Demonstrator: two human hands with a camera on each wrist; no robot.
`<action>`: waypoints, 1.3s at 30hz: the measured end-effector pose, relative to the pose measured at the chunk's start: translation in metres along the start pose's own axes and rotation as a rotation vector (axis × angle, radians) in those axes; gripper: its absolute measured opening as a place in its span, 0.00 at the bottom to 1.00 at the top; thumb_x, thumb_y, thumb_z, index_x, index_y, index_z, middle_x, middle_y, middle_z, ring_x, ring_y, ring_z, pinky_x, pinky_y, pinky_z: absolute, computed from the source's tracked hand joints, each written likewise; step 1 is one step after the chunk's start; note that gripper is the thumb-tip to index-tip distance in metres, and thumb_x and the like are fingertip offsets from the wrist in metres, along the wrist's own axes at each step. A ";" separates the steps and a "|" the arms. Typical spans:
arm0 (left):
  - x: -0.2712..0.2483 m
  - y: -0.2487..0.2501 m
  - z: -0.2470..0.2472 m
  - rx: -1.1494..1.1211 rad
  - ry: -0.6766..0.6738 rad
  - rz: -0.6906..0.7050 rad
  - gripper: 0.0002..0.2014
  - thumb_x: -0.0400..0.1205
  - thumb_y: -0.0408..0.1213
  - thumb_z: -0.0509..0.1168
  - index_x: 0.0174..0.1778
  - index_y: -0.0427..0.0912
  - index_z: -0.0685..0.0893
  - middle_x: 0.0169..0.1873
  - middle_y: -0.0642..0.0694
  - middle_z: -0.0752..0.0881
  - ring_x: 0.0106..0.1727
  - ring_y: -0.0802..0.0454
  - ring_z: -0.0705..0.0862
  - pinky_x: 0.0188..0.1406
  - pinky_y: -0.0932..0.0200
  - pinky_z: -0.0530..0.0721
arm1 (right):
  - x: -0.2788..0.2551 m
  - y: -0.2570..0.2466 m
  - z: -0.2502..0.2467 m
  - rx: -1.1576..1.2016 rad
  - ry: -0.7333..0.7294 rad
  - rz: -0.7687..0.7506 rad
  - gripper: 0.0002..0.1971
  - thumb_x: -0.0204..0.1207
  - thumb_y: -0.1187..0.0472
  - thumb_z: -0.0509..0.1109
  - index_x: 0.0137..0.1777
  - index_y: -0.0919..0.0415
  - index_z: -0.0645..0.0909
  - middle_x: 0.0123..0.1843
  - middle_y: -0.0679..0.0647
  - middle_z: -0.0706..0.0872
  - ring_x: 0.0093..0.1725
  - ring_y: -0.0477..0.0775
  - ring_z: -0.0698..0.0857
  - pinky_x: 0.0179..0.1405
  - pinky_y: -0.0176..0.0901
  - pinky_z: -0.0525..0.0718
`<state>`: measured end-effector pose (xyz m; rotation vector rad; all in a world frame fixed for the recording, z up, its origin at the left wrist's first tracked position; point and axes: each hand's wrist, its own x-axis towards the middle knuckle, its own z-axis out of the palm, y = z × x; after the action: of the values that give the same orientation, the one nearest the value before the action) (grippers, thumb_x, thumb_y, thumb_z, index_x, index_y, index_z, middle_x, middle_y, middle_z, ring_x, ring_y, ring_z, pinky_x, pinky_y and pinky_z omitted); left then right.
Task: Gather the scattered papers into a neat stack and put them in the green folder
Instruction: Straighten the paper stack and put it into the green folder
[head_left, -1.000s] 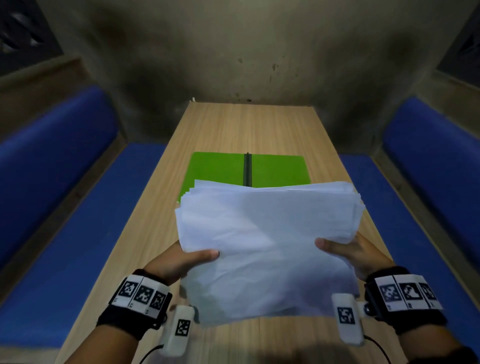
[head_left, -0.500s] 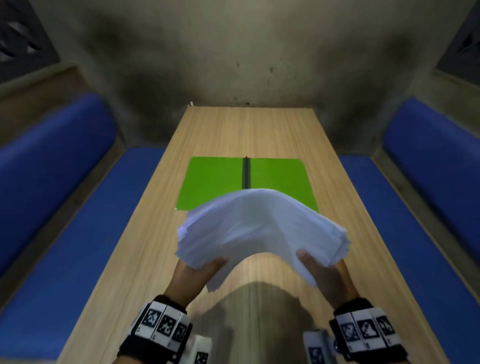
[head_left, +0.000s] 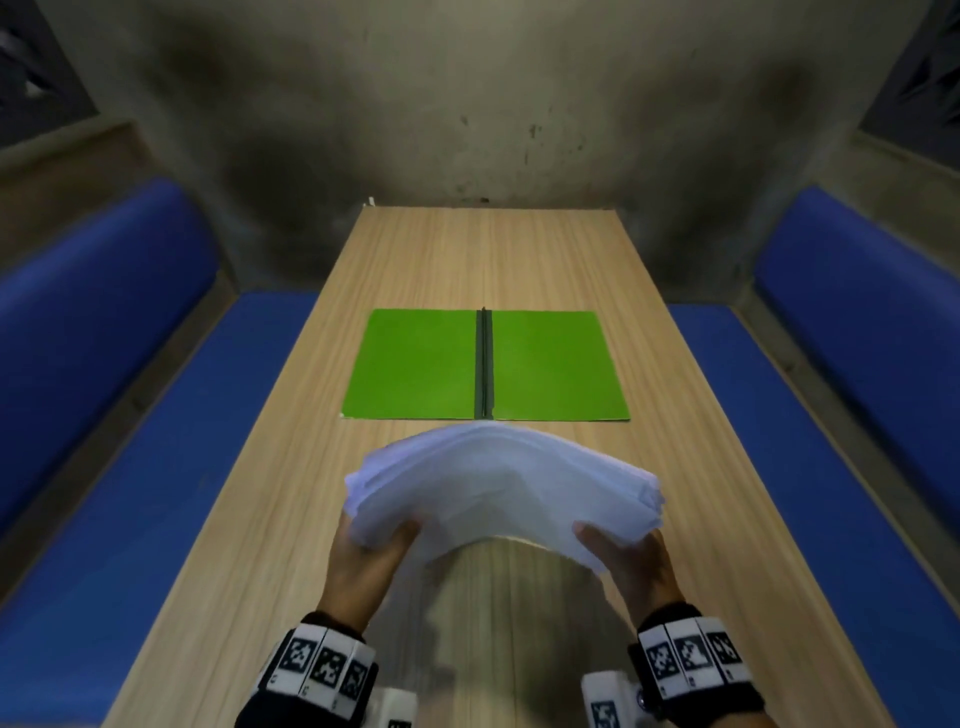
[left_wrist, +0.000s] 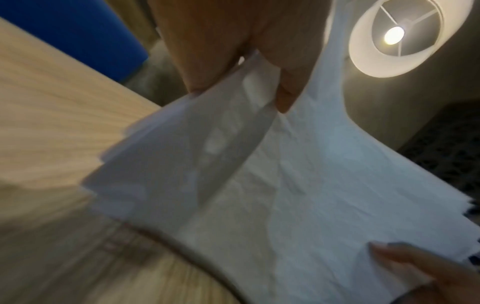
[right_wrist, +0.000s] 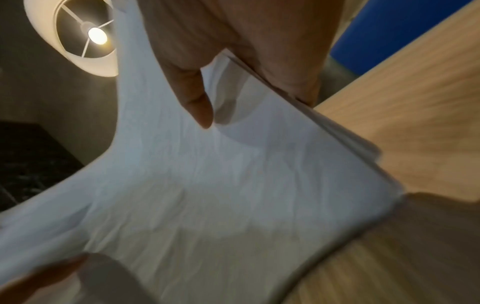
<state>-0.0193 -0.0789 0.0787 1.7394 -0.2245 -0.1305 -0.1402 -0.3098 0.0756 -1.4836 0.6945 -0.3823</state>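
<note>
A thick stack of white papers is held above the wooden table, arched upward in the middle. My left hand grips its left edge and my right hand grips its right edge, thumbs on the near face. The left wrist view shows the papers from below with uneven, stepped edges, pinched by my left hand. The right wrist view shows my right hand pinching the papers. The green folder lies open flat on the table just beyond the stack, with a dark spine down its middle.
Blue padded benches run along the table, one on the left and one on the right. A grey wall closes the far end. A round ceiling lamp hangs overhead.
The stack has gone from upright facing me to lying flatter and arched, and moved lower and forward toward the folder. The whole folder now shows. Both hands keep their grip.
</note>
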 end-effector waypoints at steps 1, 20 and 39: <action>0.001 -0.002 -0.002 -0.015 0.069 0.029 0.17 0.65 0.41 0.73 0.48 0.46 0.79 0.41 0.57 0.85 0.40 0.81 0.81 0.39 0.84 0.77 | 0.002 0.003 -0.003 0.017 0.003 -0.004 0.23 0.64 0.64 0.79 0.57 0.57 0.73 0.50 0.55 0.81 0.46 0.45 0.84 0.45 0.33 0.81; -0.008 0.022 -0.012 0.548 0.146 0.338 0.44 0.67 0.26 0.75 0.74 0.62 0.65 0.70 0.34 0.62 0.47 0.50 0.73 0.49 0.56 0.79 | 0.002 0.015 -0.007 0.259 -0.064 0.022 0.15 0.70 0.60 0.74 0.54 0.48 0.78 0.46 0.36 0.91 0.44 0.21 0.83 0.49 0.32 0.85; 0.010 -0.022 -0.028 -0.130 -0.055 -0.167 0.25 0.50 0.45 0.79 0.42 0.38 0.88 0.31 0.52 0.92 0.43 0.48 0.89 0.32 0.72 0.84 | 0.003 0.025 -0.006 -0.065 0.015 0.030 0.13 0.60 0.60 0.82 0.42 0.59 0.83 0.35 0.51 0.87 0.41 0.56 0.87 0.35 0.40 0.83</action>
<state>-0.0019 -0.0508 0.0629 1.6247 -0.1084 -0.3090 -0.1467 -0.3146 0.0506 -1.5313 0.7469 -0.3509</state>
